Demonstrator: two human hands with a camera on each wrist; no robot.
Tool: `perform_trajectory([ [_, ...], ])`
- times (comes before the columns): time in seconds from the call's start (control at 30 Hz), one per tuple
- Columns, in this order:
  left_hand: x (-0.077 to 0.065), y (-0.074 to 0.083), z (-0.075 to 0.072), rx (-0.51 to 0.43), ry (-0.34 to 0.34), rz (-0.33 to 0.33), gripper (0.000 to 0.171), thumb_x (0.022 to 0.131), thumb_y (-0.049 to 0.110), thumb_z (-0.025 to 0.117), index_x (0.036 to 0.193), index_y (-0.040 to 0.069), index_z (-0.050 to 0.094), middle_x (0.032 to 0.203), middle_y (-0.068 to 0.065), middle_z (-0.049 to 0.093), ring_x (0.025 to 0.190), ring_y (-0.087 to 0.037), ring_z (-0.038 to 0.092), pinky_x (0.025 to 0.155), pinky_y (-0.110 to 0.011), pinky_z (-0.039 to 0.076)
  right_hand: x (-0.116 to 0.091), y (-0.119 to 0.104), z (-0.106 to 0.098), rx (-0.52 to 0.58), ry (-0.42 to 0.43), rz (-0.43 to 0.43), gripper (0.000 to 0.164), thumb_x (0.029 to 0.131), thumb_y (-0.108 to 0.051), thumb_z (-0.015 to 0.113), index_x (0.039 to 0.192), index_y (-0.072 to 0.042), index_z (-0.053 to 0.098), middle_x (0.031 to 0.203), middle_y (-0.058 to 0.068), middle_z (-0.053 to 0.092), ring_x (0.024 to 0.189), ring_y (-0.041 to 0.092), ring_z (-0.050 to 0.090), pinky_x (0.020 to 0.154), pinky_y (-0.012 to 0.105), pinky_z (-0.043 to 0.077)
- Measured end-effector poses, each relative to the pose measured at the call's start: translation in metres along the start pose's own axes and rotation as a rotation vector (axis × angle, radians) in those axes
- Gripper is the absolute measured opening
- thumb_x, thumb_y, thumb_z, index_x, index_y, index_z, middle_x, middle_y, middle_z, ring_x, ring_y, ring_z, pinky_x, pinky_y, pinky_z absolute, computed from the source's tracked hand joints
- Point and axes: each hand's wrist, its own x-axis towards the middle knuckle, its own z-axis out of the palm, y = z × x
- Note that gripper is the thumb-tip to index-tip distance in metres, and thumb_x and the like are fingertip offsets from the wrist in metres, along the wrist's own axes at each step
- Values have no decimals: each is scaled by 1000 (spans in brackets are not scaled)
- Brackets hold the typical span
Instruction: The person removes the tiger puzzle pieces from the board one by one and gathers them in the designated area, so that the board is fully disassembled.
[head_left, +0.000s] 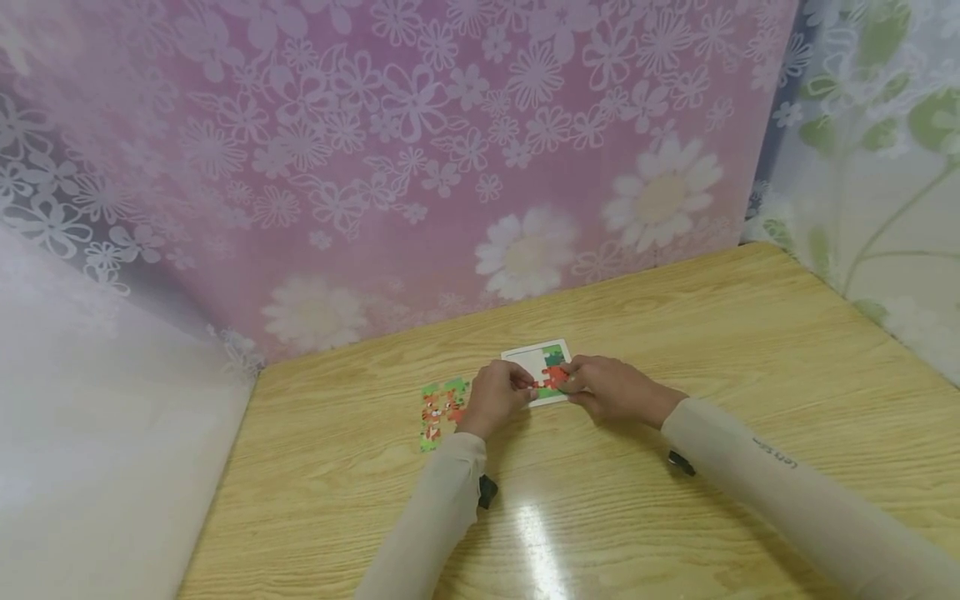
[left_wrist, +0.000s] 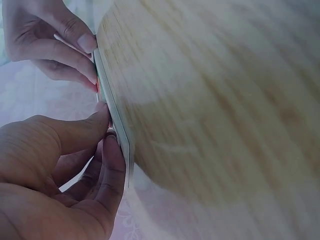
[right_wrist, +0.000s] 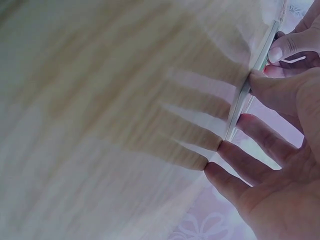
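Note:
A small white-framed puzzle tray (head_left: 523, 355) lies on the table, partly filled with green and red pieces. My left hand (head_left: 497, 397) is over its near left part, thumb and index finger pinching a small reddish puzzle piece (head_left: 536, 385) low in the tray; the fingers hide much of it. From the right, my right hand (head_left: 611, 390) touches the tray's right side and the red pieces (head_left: 555, 377). The right wrist view shows the right fingers (right_wrist: 252, 162) spread fairly straight, tips down at the tray edge and the tabletop.
Left of the tray lies a group of loose puzzle pieces (head_left: 433, 410) with an orange animal face and green edges, partly behind the left hand. The wood-grain table (head_left: 337, 500) reaches back to a pink flowered curtain (head_left: 450, 167). A white surface (head_left: 97, 433) stands at left.

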Motion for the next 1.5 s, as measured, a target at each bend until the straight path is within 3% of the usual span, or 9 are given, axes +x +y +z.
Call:
perform_trajectory([
  [0.17,-4,3,0,-4,16,5,8,89,11,80,95,6,77,83,1,70,72,-8,63,67,-26,54,0,1,0,18,-6,31,20,91,-6,76,109,1,78,124,23,67,107,35,68,85,45,57],
  [0.4,-4,1,0,-32,39,9,8,89,9,80,95,6,76,86,-1,72,76,-10,67,69,-27,56,1,1,-2,18,-53,109,33,95,-11,73,124,2,70,134,20,63,117,39,63,93,52,53],
  [0.73,-5,-1,-5,-90,87,34,5,94,12,75,91,8,76,83,2,71,72,-9,64,67,-29,54,3,-1,-7,12,-60,119,34,95,-12,73,125,3,70,132,22,64,117,41,62,94,54,52],
  [1.0,-18,-16,-29,-167,87,70,5,95,7,72,91,8,75,88,-3,74,77,-19,69,66,-31,55,4,-1,-6,-5,-78,124,35,94,-13,74,125,2,70,133,21,63,119,41,61,94,56,51],
  [1.23,-33,-31,-52,-141,97,16,5,96,10,72,93,6,74,87,-6,74,76,-23,70,62,-32,54,4,0,-6,-17,-73,111,33,94,-13,74,123,3,71,131,22,64,117,41,62,94,55,52],
  [1.5,-55,-48,-68,-96,119,-34,5,94,10,74,91,7,74,85,-4,74,72,-20,67,60,-32,53,4,2,-4,0,-63,95,33,93,-12,74,122,4,71,131,23,64,117,42,62,93,54,53],
])
